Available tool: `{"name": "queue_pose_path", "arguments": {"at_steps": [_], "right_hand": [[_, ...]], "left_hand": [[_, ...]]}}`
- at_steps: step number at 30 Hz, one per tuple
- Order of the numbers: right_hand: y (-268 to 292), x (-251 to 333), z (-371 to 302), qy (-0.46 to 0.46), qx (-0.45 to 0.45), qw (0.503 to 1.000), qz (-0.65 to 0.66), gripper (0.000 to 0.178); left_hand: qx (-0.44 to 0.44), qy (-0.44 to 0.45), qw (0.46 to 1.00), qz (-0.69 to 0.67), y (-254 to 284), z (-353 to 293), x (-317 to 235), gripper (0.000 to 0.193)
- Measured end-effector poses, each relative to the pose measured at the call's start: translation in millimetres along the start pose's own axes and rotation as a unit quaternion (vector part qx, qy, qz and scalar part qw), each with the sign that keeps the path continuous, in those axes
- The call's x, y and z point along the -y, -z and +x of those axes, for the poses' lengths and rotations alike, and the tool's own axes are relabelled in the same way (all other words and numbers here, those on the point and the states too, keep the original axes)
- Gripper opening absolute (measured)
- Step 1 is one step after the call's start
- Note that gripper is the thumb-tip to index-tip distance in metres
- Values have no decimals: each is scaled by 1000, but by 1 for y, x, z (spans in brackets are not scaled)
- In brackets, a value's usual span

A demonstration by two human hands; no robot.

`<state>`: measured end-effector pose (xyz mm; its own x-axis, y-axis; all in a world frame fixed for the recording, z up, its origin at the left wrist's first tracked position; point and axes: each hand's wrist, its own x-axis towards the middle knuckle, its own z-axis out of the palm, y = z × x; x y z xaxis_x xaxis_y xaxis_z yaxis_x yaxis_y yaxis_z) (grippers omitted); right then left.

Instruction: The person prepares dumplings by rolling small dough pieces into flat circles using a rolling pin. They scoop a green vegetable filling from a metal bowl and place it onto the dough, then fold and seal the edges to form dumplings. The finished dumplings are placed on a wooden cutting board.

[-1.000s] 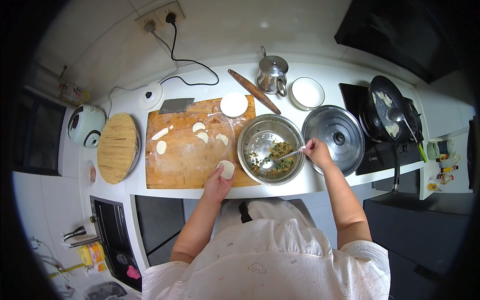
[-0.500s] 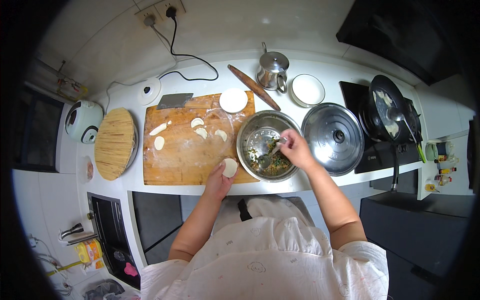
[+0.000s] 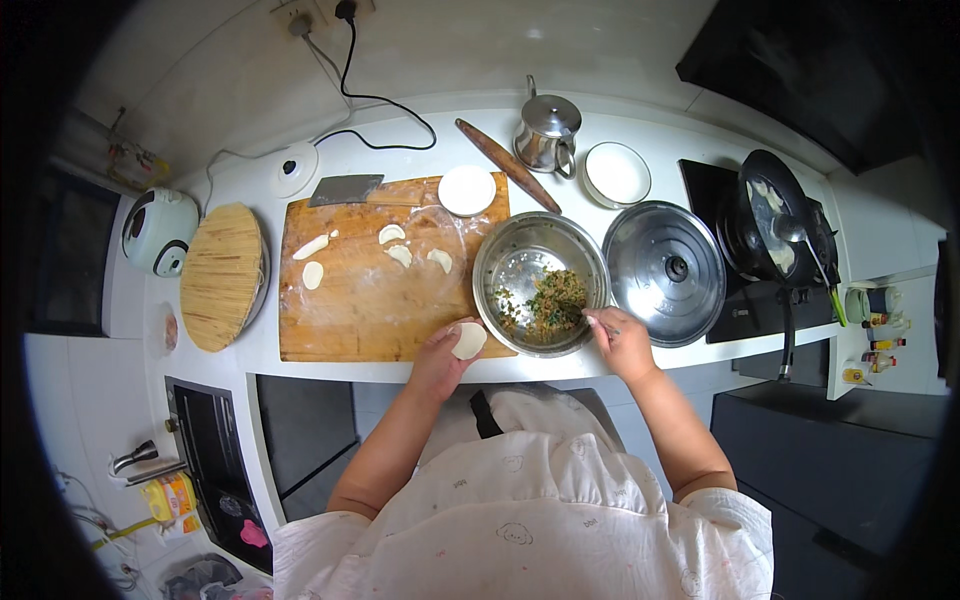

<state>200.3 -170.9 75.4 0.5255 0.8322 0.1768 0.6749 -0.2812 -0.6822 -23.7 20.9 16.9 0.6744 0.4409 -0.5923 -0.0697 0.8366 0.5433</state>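
Observation:
A round dough wrapper [image 3: 469, 341] rests in my left hand [image 3: 436, 357], held by its edge just off the front of the board. My right hand [image 3: 625, 343] is closed at the right rim of a steel mixing bowl [image 3: 505, 240], pinching a spoon whose handle barely shows between the fingers; its head is lost in the filling. Chopped filling [image 3: 555, 297] with green bits lies in the bowl's lower right. On the floured wooden board [image 3: 350, 330] are several pieces of dough, among them a dough strip [image 3: 311, 248] and a flat oval [image 3: 313, 275].
A white dish [image 3: 467, 190] and a dark flat blade [image 3: 346, 190] sit at the board's far edge. Behind the bowl are a rolling pin [image 3: 507, 164], a steel pot [image 3: 547, 132] and a white bowl [image 3: 616, 175]. A lid [image 3: 664, 300] and a frying pan [image 3: 756, 230] stand to the right.
My right hand has moved from over the bowl to its right rim, drawing the spoon through the filling, which is now heaped on the right. The left hand still holds the wrapper.

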Motion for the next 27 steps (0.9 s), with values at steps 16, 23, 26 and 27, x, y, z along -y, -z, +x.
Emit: {"name": "queue_pose_path", "arguments": {"at_steps": [16, 23, 26, 27], "right_hand": [[-22, 5, -12, -3, 40, 998, 44, 16], [-28, 8, -23, -33, 54, 996, 63, 14], [-35, 12, -26, -45, 39, 992, 110, 13], [-37, 15, -25, -47, 34, 990, 127, 12]], "left_hand": [[38, 26, 999, -2, -2, -13, 13, 29], [50, 33, 998, -5, -6, -15, 15, 30], [58, 35, 998, -9, -6, -15, 17, 30], [59, 36, 997, -12, -5, -15, 17, 30]]}}
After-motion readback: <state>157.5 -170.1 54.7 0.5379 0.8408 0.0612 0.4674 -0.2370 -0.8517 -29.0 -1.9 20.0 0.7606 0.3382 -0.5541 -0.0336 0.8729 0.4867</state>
